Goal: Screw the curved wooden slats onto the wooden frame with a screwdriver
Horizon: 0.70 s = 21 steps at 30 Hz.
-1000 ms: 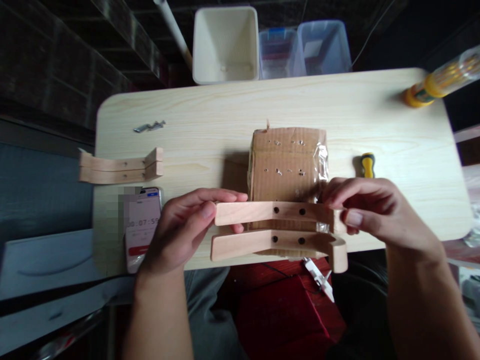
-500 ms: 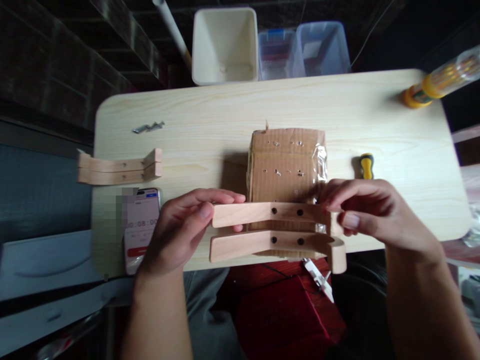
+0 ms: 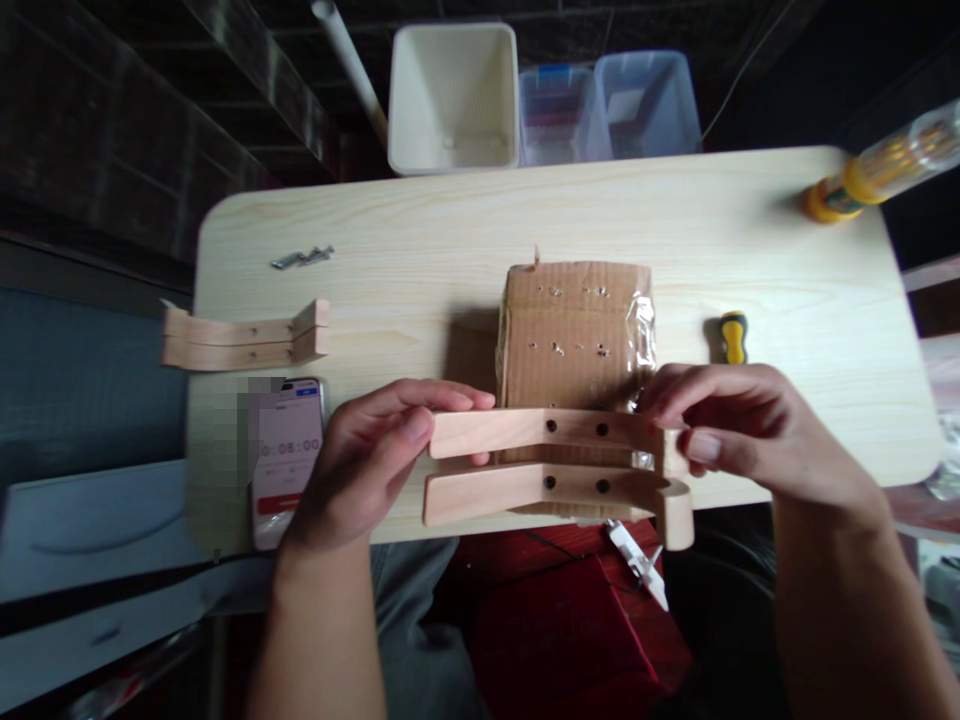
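Observation:
Two pale wooden wall hooks lie one above the other across the front of a cardboard box (image 3: 574,310). Each has two dark holes or screw heads near its middle bend; which they are I cannot tell. My left hand (image 3: 382,455) pinches the left end of the far wooden hook (image 3: 487,433) between thumb and fingers. At its curled right end, my right hand (image 3: 739,430) grips the same hook with thumb and forefinger. The near wooden hook (image 3: 484,493) sits just below, with neither hand on it. Rows of small punctures mark the box top beyond.
Another pair of wooden hooks (image 3: 244,340) rests at the table's left, near a phone (image 3: 289,440) and several screws (image 3: 300,257). A yellow-black screwdriver (image 3: 733,337) lies to the right. A clear-topped yellow container (image 3: 862,185) stands at the right edge; bins (image 3: 454,100) are behind the table (image 3: 360,225).
The whole view has shifted slightly. Both hands keep the same hold on the far hook, and the hooks stay put on the box.

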Tool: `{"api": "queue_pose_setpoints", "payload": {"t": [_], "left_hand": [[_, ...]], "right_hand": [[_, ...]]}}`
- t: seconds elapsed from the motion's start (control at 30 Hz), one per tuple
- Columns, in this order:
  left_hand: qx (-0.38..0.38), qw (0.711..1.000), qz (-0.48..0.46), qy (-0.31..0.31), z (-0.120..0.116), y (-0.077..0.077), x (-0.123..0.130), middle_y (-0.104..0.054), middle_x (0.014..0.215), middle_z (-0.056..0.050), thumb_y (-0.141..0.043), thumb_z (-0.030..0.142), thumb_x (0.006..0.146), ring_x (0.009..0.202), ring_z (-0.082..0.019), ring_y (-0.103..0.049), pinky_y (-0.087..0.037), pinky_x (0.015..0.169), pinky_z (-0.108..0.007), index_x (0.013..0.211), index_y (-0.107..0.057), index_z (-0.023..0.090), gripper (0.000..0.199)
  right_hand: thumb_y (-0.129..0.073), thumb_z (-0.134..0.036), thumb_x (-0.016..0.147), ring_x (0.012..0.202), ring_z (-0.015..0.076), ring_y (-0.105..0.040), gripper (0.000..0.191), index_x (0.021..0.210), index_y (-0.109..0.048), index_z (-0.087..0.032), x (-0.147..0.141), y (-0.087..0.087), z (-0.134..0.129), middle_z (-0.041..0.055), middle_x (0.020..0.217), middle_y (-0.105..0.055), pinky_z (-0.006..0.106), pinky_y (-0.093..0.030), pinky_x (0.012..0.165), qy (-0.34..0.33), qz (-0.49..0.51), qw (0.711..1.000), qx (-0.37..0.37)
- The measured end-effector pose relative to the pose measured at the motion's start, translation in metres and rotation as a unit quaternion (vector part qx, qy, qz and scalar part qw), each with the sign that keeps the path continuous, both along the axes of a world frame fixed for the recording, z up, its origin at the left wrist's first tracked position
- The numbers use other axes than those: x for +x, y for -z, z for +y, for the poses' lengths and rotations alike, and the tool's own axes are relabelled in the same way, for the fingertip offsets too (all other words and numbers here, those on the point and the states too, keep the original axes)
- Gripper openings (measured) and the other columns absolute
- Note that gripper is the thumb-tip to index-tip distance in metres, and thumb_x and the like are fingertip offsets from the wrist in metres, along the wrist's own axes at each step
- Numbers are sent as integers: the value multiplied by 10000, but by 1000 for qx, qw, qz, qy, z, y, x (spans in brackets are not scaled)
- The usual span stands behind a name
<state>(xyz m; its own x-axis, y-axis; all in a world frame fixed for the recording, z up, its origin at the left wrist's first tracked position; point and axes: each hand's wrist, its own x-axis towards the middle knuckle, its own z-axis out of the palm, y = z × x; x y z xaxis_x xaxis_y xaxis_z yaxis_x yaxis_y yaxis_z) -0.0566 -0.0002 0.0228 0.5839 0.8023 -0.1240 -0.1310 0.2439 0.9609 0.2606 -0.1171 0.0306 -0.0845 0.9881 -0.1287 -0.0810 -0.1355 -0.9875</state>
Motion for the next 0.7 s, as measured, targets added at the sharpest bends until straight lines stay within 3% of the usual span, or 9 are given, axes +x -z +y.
{"api": "queue_pose_setpoints", "payload": {"t": [0.7], "left_hand": [[6, 1000, 8, 2, -1, 4, -3, -843, 1142, -116, -753, 383, 1001, 841, -227, -809, -678, 716, -301, 1053, -856, 196, 220]], "right_hand": [[-866, -374, 919, 710, 120, -676, 134, 1050, -865, -344, 0, 1, -1, 7, 836, -776, 237, -554, 635, 3, -2, 1000, 1]]}}
